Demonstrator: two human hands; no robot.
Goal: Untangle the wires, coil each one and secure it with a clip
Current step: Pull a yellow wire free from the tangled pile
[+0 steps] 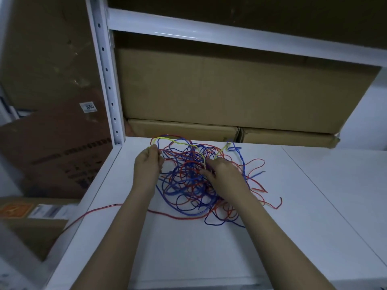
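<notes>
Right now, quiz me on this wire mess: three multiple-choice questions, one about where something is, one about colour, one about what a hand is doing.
1. Where does the wire tangle lie?
A. on the white shelf
B. inside a cardboard box
C. on the floor

2. Which colour is the wire arching between both hands?
A. green
B. yellow
C. black

3. What is the left hand doing?
A. lying flat on the shelf
B. hanging idle
C. pinching a wire end

Answers:
1 A, the tangle is spread on the white surface in front of the cardboard boxes.
2 B, the yellow wire runs from the left hand to the right hand.
3 C, its fingertips close on the yellow wire.
</notes>
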